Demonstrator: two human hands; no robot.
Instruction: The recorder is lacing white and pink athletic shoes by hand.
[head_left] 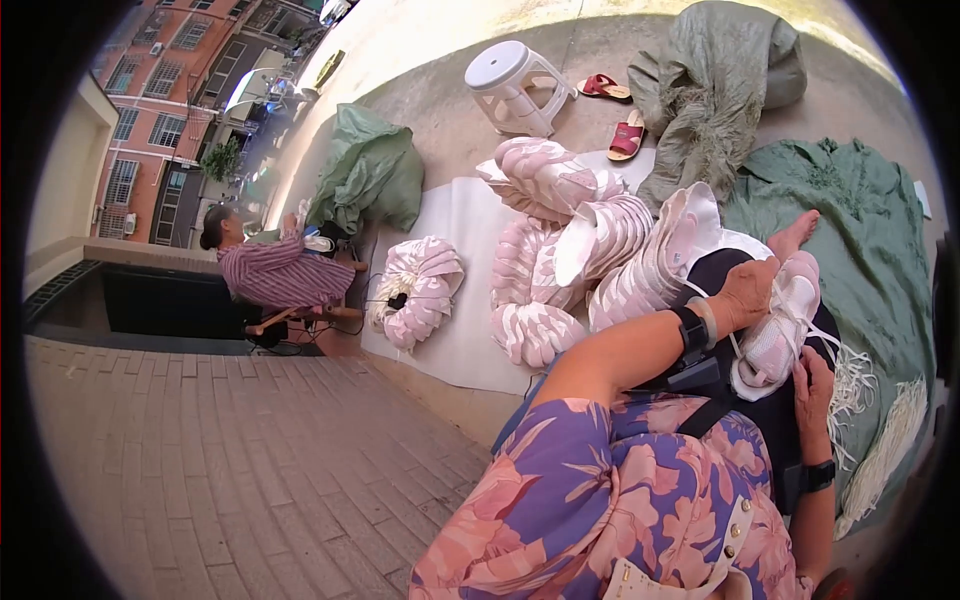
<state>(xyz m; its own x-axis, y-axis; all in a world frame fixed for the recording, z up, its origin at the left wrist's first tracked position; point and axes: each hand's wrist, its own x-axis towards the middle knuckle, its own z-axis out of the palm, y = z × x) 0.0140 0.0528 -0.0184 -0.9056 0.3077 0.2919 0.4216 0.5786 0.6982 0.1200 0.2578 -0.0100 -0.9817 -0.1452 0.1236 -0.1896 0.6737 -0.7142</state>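
Observation:
On my lap lies a pink and white sneaker upper [770, 345], its white laces [797, 314] threaded and trailing loose. My left hand [746, 294] is closed against the upper's left side, beside a loop of lace; its fingertips are partly hidden. My right hand [814, 388] is at the right side of the upper, with its fingers bent together around a lace end. Stacks of similar nested uppers [645, 265] lean close to my left forearm. To my right, a bundle of white laces [885, 455] rests on a green sheet [850, 220].
A ring of uppers [417, 292] and more stacks [540, 290] lie on a white mat [465, 215]. Beyond are a white plastic stool [515, 85], red sandals [626, 137], a grey-green sack [700, 90] and a green sack [370, 165]. A person in a striped top [275, 270] sits at far left.

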